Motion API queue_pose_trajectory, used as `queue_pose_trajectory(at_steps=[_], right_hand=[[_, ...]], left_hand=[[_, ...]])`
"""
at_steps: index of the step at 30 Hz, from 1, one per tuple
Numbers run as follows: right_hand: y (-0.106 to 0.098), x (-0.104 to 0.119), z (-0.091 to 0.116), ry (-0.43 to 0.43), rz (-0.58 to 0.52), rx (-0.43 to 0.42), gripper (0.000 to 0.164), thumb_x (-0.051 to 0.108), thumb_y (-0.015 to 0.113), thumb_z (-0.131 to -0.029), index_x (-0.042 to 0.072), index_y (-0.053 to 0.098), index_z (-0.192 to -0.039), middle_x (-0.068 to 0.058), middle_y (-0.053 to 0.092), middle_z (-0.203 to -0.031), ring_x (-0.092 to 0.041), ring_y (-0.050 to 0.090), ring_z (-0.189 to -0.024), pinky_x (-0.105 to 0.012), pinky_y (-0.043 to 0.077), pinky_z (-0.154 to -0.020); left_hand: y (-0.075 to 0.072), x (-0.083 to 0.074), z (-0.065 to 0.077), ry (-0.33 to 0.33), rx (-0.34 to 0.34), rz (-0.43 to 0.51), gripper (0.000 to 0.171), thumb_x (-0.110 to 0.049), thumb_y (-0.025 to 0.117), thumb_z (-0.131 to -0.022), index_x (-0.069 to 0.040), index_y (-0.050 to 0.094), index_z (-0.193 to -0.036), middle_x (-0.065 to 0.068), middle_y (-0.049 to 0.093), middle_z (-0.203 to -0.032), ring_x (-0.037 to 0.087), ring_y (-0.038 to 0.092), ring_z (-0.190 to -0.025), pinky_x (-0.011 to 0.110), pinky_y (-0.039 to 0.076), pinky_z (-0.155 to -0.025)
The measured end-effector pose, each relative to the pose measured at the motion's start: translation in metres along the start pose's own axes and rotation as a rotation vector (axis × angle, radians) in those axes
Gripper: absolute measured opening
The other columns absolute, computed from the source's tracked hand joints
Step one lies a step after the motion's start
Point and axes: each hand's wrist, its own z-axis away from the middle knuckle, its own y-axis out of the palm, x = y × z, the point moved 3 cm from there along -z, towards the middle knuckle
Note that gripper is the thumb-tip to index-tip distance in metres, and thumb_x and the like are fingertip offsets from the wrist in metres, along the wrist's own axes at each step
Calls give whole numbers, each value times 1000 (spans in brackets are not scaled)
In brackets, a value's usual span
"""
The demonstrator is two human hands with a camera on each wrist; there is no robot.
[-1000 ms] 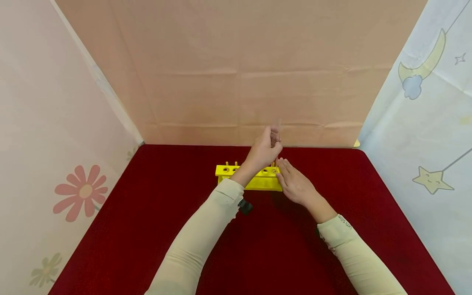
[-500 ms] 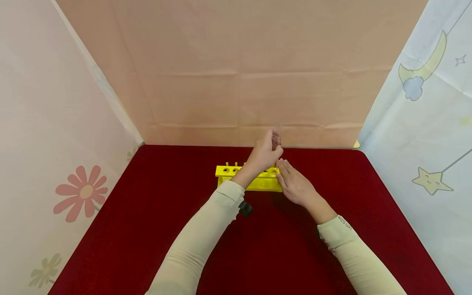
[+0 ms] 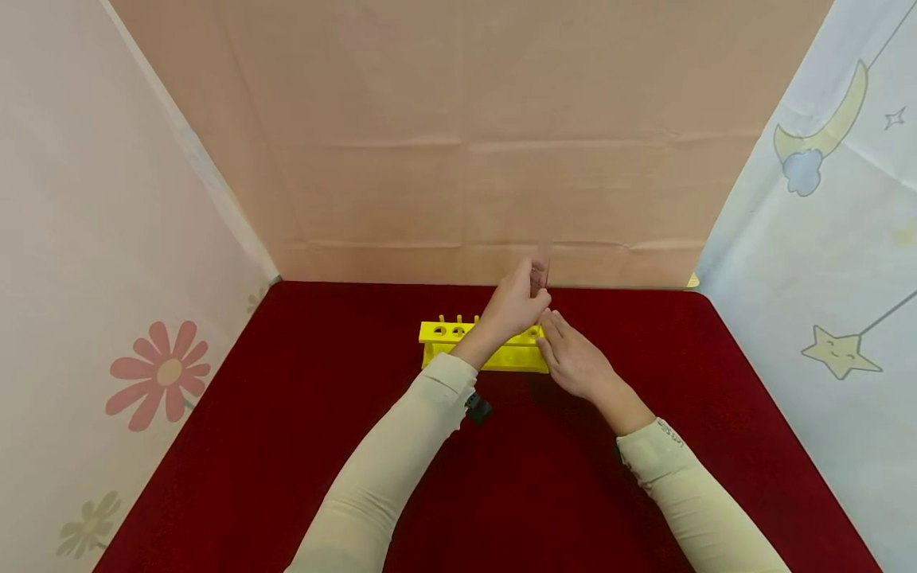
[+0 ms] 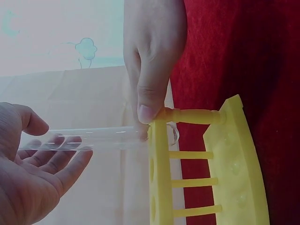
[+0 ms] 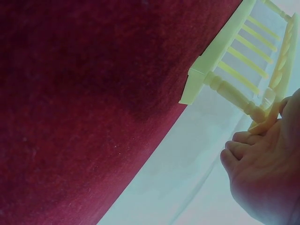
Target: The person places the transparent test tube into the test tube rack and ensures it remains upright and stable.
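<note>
Velvety cloth point(image 3: 552, 493), yellow rack point(image 3: 519, 360), clear tube point(image 4: 108, 137)

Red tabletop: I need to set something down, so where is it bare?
Bare: left, between the flower-printed wall, yellow rack and left sleeve; right, between the right sleeve and the moon-printed wall; near, between the two sleeves. Crowded: the rack's right end, where the left hand holds the clear tube and the right hand grips the rack.

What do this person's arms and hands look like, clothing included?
The left hand and right hand are ungloved. The pale cream fabric left sleeve and matching right sleeve are long; dark lettering, too small to read, marks the right cuff. A black, blocky device shows beside the left cuff.
</note>
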Motion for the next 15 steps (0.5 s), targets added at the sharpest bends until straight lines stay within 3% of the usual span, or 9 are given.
queue_pose_trajectory(at_steps=[15], right_hand=[[-1,0,0,16,-28,2,62,33,31,-112,-3,15,-159,-25,19,-164,-41,22,-151,-55,24,-120]], left_hand=[[4,3,5,-13,-2,-30,33,-6,58,-97,-7,48,-128,7,60,-110,17,57,-95,23,49,-82]])
